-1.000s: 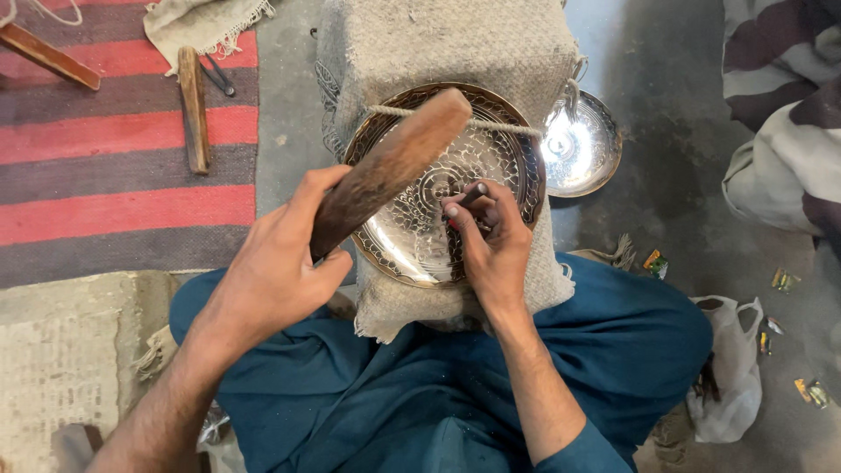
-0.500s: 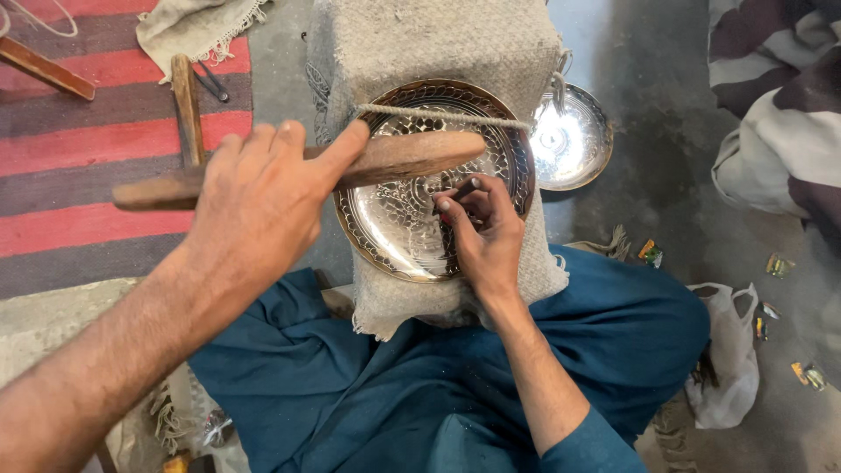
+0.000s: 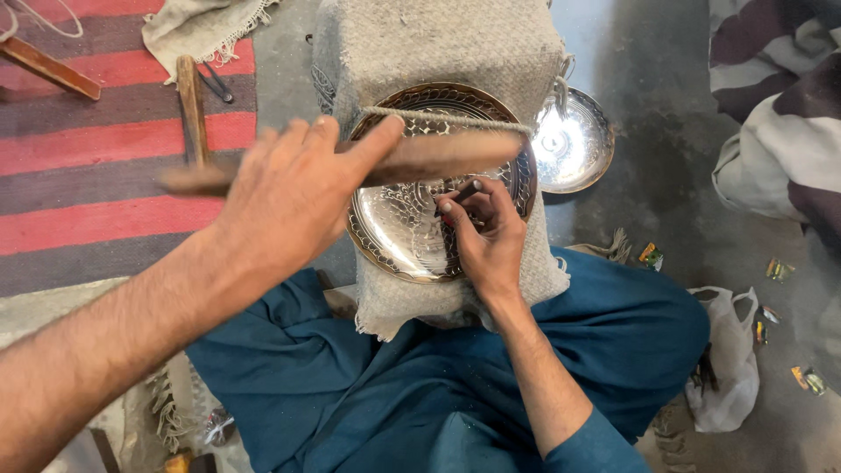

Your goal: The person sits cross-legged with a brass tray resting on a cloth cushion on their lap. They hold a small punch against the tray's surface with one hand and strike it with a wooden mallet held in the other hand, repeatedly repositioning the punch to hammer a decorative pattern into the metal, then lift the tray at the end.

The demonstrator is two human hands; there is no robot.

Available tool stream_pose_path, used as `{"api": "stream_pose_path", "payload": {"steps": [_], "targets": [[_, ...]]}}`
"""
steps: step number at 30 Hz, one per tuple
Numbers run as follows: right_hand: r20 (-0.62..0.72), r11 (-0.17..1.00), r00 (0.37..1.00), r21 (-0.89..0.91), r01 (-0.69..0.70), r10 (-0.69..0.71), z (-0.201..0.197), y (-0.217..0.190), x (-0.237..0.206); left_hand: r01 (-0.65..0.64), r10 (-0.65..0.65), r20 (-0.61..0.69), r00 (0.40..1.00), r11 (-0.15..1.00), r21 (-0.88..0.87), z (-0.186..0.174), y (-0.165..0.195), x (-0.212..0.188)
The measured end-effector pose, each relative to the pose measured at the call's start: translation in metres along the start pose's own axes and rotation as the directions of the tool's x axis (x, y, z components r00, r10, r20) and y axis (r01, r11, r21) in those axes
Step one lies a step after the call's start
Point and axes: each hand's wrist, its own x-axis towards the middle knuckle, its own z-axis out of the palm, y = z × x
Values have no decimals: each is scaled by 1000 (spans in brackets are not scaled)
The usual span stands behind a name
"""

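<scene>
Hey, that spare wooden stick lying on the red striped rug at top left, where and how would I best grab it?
Grip the wooden stick around its middle, coming straight down from above. It lies flat on the striped rug, lengthwise away from the person, with both long sides open. Its near end runs under the blurred wooden mallet in the left hand, and pliers lie close on its right, so close fingers carefully there.

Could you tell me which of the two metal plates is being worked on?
The larger engraved plate under the right hand; the smaller plain plate lies untouched beside it.

Grey concrete floor (image 3: 648,114), striped rug (image 3: 79,158)
</scene>
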Motion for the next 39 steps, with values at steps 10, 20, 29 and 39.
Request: {"api": "stream_pose_path", "payload": {"steps": [10,20,29,39], "targets": [[-2,999,1000,-32,-14,14,1,-3,1,-97,115,-34,993,936,338,4,-2,-1],[-6,998,1000,-62,-7,7,2,-9,1,-75,87,-37,996,964,254,3,-7,-2],[-21,996,1000,-87,2,-3,3,-10,2,-81,94,-51,994,972,221,10,-12,-5],[-8,991,1000,-135,-13,12,3,-15,1,-62,74,-86,994,989,135,10,-12,-4]]}}
